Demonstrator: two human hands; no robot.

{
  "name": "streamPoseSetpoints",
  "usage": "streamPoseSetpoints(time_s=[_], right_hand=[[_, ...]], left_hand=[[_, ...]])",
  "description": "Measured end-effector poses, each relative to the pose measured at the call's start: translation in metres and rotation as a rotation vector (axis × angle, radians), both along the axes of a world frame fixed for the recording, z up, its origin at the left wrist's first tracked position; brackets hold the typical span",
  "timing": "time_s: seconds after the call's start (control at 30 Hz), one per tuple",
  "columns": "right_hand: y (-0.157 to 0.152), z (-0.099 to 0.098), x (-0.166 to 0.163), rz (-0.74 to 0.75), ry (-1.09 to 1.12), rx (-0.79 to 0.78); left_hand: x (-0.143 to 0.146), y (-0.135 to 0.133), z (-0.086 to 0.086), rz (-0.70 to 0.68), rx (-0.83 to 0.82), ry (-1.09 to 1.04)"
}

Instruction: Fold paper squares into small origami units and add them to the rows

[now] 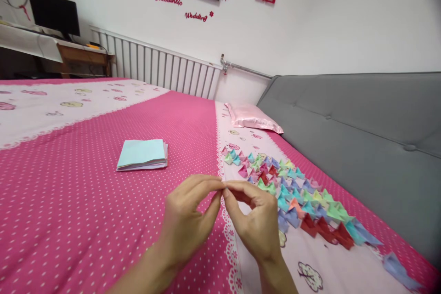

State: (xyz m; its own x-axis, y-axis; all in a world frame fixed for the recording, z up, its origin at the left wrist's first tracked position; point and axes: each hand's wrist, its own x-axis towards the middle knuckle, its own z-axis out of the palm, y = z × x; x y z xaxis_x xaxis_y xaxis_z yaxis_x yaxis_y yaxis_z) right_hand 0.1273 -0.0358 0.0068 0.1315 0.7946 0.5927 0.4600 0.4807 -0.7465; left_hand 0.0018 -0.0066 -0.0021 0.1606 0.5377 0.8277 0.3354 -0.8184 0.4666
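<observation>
Left hand: the left hand [189, 204] is raised above the bed cover [86, 188], thumb and fingertips drawn together in a pinch; whether anything is gripped cannot be told.
Right hand: the right hand [257, 220] mirrors it, fingertips meeting those of the left; any small item between them is hidden, so its hold also cannot be told.
Folded paper pieces: many coloured folded paper pieces [284, 192] with raised points stand close together on the pale, tree-printed band of the cover, beyond and to the right of the right hand. One violet piece [400, 270] lies apart at the near end.
Paper stack: a stack of paper sheets [142, 152], pale blue on top, lies flat on the dotted pink part, beyond the left hand; its edges are not fully aligned.
Weight: judged very light for every folded piece; a sleeve or draught could shift them.
Stiffness: folds probably give some body, but walls and points are judged soft and easily crushed.
Slip: loose sheets may slide over one another if the stack is lifted by its top layer alone.
Hold, folded piece: best pinched lightly at the thick lower fold, clear of the points and the neighbouring pieces.
Hold, stack: best taken across its full thickness at the near edge; a single sheet, by one corner.
</observation>
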Motion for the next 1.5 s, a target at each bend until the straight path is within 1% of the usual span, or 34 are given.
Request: streamPoseSetpoints(time_s=[0.07,0.13,0.33,0.6,0.73,0.8,0.9,1.0,1.1,1.2,1.37,1.5], right_hand=[[-0.0002,0.0002,-0.0012,0.006,0.001,-0.007],[0.0002,0.0007,-0.0016,0.01,-0.001,-0.011],[-0.0001,0.0002,-0.001,0.016,-0.006,-0.024],[-0.0024,0.0008,-0.0035,0.001,0.027,-0.073],[0.0003,0.0012,-0.0025,-0.062,0.058,-0.066],[0.0013,0.0013,-0.001,-0.032,0.092,-0.085],[0.0014,0.0026,0.0011,0.074,0.16,-0.124],[0.0006,0.0046,0.002,0.12,0.197,-0.142],[0.0003,0.0052,0.0019,0.141,0.16,-0.152],[0.0006,0.0043,0.0014,0.119,0.131,-0.144],[0.0005,0.0026,0.0005,0.062,0.077,-0.12],[-0.0002,0.0027,0.0004,0.051,0.028,-0.134]], left_hand=[[0.0002,-0.0007,0.0002,-0.022,-0.074,-0.028],[0.0001,-0.0013,0.0004,-0.027,-0.106,-0.035],[0.0007,-0.003,0.0022,-0.025,-0.062,0.003],[0.0027,-0.0039,0.0037,-0.019,-0.043,0.014],[0.0018,-0.0051,0.0039,0.013,-0.049,0.006],[0.0009,-0.0056,0.0036,0.017,-0.059,-0.001],[0.0001,-0.0054,0.0027,0.0,-0.092,0.01],[0.0002,-0.0044,0.0018,-0.014,-0.099,0.015],[0.0008,-0.0036,0.0008,-0.019,-0.073,0.039],[0.001,-0.0036,-0.0005,-0.028,-0.07,0.069],[0.0005,-0.0039,-0.0017,-0.055,-0.137,0.092],[0.0,-0.0037,0.0017,-0.067,-0.174,0.101]])
